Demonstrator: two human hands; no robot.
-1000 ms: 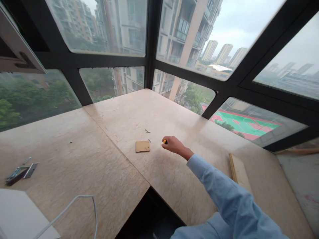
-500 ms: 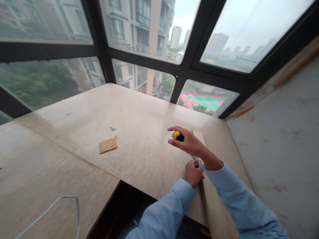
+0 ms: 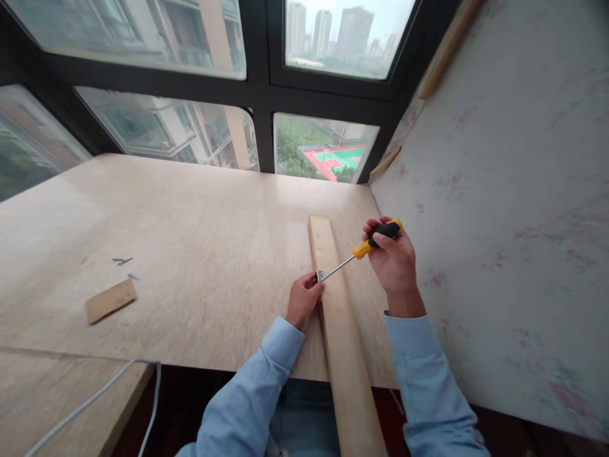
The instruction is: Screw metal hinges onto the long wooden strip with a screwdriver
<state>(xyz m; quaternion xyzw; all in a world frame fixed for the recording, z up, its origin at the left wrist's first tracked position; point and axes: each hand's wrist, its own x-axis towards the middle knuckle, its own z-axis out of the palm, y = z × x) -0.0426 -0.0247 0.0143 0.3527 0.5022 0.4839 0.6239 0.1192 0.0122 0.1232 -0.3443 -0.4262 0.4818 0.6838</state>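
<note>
Beside the papered wall (image 3: 495, 222), on the pale surface (image 3: 214, 222), works with both hands at a long wooden board (image 3: 349, 343), resting apparently flat and running out past the near edge. At the board's left side, pinches a small metal piece (image 3: 320, 275) with the left hand (image 3: 303, 301), fingers and thumb drawn together on it. Just right of the board, above the surface, grips a black and yellow screwdriver (image 3: 364, 249) in the right hand (image 3: 397, 266), with fingers curled round the handle and thumb laid along it. Slants the shaft down and leftward across the board, with the tip at the metal piece, apparently touching.

As for progress, looks to have the metal piece placed and the screwdriver lined up on it, so seems partway at most. Cannot make out any screw under the tip, nor tell of any fixing to the board; would judge the metal piece as held by hand rather than fastened. Well apart at the left, has a few small metal bits (image 3: 124, 261), perhaps screws, lying loose just beyond a thin tan piece (image 3: 111, 301) with small holes near one end. Has both untouched by either hand; would count these as not yet used.
</note>
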